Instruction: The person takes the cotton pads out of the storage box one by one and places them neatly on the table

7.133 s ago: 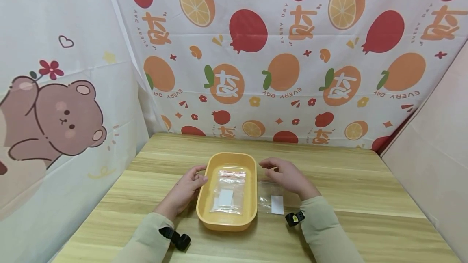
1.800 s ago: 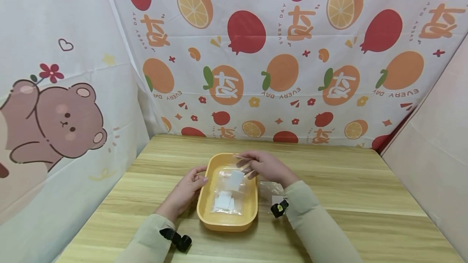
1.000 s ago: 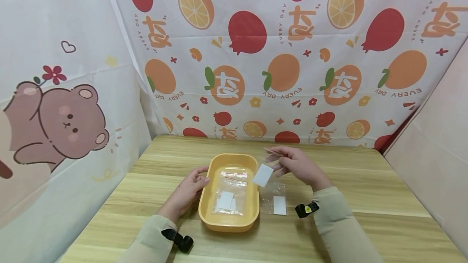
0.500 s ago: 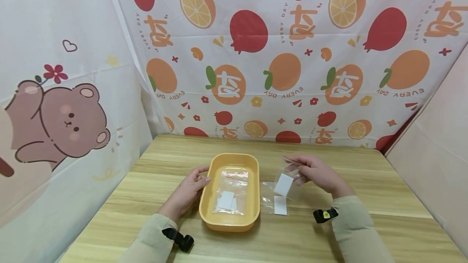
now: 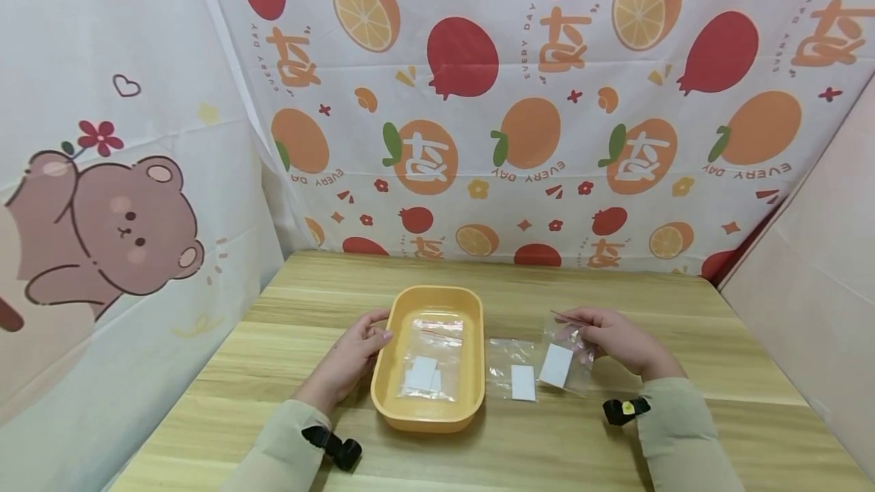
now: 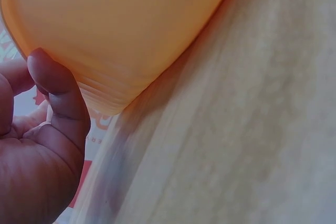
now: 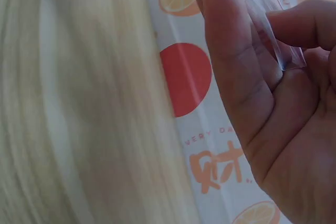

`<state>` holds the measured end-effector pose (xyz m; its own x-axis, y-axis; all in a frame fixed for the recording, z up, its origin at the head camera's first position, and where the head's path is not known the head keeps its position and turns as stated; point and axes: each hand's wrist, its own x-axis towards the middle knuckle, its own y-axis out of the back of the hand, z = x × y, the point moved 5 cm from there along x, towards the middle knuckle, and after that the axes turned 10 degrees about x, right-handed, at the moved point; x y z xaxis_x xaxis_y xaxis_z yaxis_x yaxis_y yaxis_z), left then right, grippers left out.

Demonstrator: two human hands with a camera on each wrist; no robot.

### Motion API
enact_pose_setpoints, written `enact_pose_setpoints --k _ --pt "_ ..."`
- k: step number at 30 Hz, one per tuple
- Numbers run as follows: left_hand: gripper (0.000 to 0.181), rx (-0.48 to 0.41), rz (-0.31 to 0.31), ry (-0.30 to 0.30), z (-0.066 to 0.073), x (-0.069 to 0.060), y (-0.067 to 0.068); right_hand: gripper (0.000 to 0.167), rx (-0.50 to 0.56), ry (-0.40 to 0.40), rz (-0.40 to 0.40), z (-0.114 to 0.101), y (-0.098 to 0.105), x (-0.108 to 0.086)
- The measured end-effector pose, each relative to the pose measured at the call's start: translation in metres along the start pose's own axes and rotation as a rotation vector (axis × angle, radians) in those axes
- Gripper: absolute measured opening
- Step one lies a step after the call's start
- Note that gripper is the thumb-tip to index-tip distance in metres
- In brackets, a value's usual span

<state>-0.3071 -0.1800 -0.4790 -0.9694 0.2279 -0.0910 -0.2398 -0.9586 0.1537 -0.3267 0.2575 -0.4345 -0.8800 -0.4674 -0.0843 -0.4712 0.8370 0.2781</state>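
We are finding the clear bag just left of the right hand, which is pinching its top edge. A second bag is lying between this and the yellow tray, whose left side the left hand is holding, thumb uppermost.

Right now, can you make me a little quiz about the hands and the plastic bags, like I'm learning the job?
1. Pick one. Which hand pinches a plastic bag? (a) left (b) right
2. True or false: in the head view, another bag lies on the wooden table, just left of the pinched one.
3. Fill in the blank: the left hand touches the ____.

Key:
1. b, the right hand
2. True
3. Yellow tray
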Motion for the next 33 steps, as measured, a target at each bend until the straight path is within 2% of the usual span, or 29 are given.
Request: enact_pose_setpoints --k 10,17,26,33 --pt "0.055 -0.013 -0.011 -0.005 0.003 -0.004 -0.001 0.038 0.022 -0.044 -0.069 0.02 -0.005 0.001" --pt "0.055 -0.01 -0.018 -0.015 0.004 -0.003 -0.001 0.035 -0.065 -0.04 -0.08 0.027 -0.01 0.006" --pt "0.053 -0.002 -0.001 0.007 0.004 -0.002 0.0 0.031 -0.197 -0.032 -0.037 0.032 -0.009 0.013" --pt "0.054 -0.006 -0.008 0.006 0.006 -0.002 0.0 0.034 -0.123 -0.062 0.002 0.028 -0.011 0.015"
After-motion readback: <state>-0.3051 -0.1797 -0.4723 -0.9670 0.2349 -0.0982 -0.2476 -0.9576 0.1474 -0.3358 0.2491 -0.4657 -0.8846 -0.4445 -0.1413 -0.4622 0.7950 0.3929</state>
